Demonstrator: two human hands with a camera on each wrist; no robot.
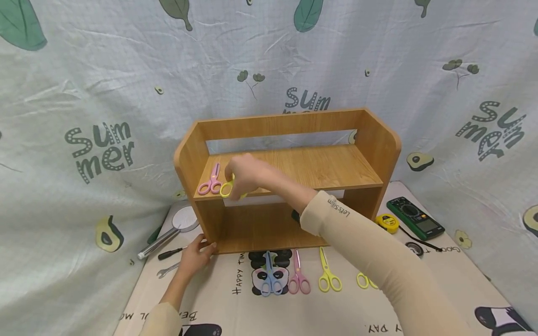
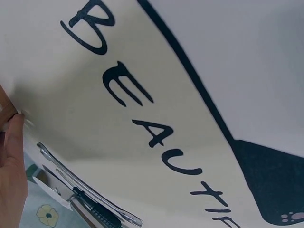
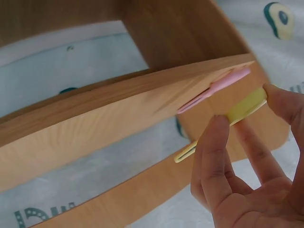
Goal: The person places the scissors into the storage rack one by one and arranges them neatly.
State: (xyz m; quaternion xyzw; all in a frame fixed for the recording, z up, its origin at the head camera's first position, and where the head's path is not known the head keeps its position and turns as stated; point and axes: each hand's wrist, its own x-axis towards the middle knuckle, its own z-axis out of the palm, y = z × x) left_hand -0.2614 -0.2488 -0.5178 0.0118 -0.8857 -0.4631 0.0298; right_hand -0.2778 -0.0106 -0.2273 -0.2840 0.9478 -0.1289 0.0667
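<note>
My right hand [image 1: 245, 175] pinches yellow scissors [image 1: 226, 189] over the left part of the upper board of a wooden shelf [image 1: 319, 165]. In the right wrist view thumb and fingertips hold the yellow scissors [image 3: 244, 107] by one part. Pink scissors [image 1: 214, 179] lie on that board just left of them, handles to the front. Down at the shelf's lower left front corner, my left hand [image 1: 196, 256] grips the wood; some of its fingers are hidden. On the table before the shelf lie blue scissors [image 1: 270, 277], pink scissors [image 1: 299, 275] and yellow scissors [image 1: 328, 273].
More yellow scissors [image 1: 364, 281] are partly covered by the right forearm. Left of the shelf are a magnifying glass [image 1: 185, 219], a screwdriver [image 1: 170, 253] and a wrench [image 1: 168, 269]. A tape measure [image 1: 387, 223], a multimeter [image 1: 415, 218] and a black roll [image 1: 414, 248] lie on the right.
</note>
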